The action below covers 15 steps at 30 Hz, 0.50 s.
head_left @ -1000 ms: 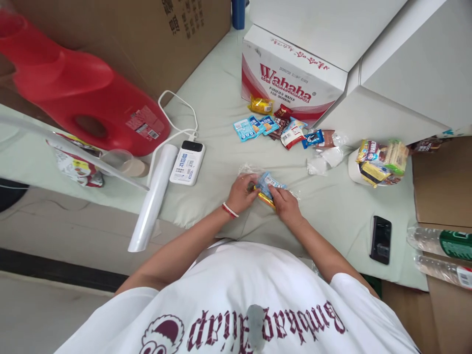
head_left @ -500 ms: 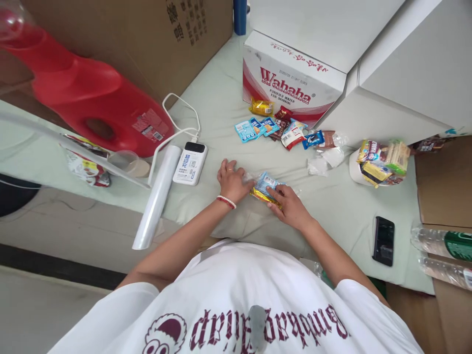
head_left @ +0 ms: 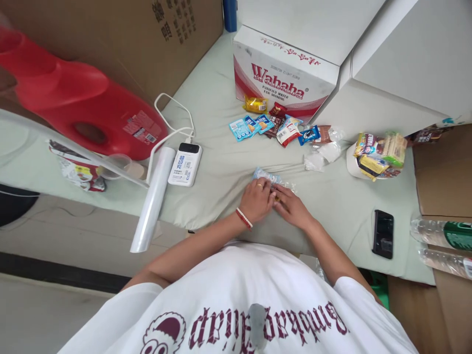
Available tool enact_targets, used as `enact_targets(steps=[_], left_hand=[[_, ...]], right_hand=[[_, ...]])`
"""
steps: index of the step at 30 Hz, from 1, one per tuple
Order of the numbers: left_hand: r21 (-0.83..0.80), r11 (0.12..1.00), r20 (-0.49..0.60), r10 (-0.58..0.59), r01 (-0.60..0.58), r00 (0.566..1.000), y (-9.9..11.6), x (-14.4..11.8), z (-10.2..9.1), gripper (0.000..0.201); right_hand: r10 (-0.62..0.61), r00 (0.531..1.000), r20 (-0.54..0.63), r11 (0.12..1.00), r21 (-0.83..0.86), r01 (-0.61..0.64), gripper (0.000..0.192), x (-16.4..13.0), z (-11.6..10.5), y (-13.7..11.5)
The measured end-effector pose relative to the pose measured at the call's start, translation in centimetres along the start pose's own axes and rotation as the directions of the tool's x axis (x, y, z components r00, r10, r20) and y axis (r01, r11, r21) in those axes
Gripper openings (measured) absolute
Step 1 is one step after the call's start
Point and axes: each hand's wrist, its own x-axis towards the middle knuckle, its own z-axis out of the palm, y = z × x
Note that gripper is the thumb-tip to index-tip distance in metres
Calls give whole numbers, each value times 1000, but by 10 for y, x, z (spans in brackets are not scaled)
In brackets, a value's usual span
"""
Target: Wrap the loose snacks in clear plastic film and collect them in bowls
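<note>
Wahaha box (head_left: 283,81), hands on snack packets (head_left: 266,175)

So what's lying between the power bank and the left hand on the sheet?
Nothing: in the head view the sheet is bare between the power bank and the left hand.

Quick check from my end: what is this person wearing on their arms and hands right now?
Both forearms are bare, below the short sleeves of a white T-shirt with dark maroon gothic lettering. The left hand has a ring on one finger and a red and white beaded bracelet at the wrist. The right hand shows no gloves, watch or jewellery.
</note>
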Motion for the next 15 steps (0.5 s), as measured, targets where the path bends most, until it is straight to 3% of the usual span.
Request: enact_targets(steps=[2, 5, 6, 9, 12, 15], left_hand=[[98, 993, 12, 60, -61, 998, -2, -8, 8, 49], [167, 981, 62, 88, -97, 994, -5, -14, 13, 52], [181, 979, 73, 84, -96, 994, -5, -15, 13, 53], [206, 976, 78, 63, -77, 995, -2, -14, 14, 53], [195, 978, 38, 65, -71, 997, -1, -14, 15, 51], [170, 981, -12, 102, -99, 995, -3, -14, 16, 48]], right_hand=[[148, 971, -188, 989, 31, -145, 38, -9, -4, 9], [317, 825, -469, 905, -110, -410, 42, -16, -2, 19], [326, 806, -494, 873, -169, -457, 44, -17, 1, 21], [314, 831, -459, 864, -225, -451, 34, -15, 7, 17], [338, 819, -464, 896, -109, -431, 26, -10, 1, 3], [453, 798, -398, 877, 38, -479, 28, 4, -12, -16]])
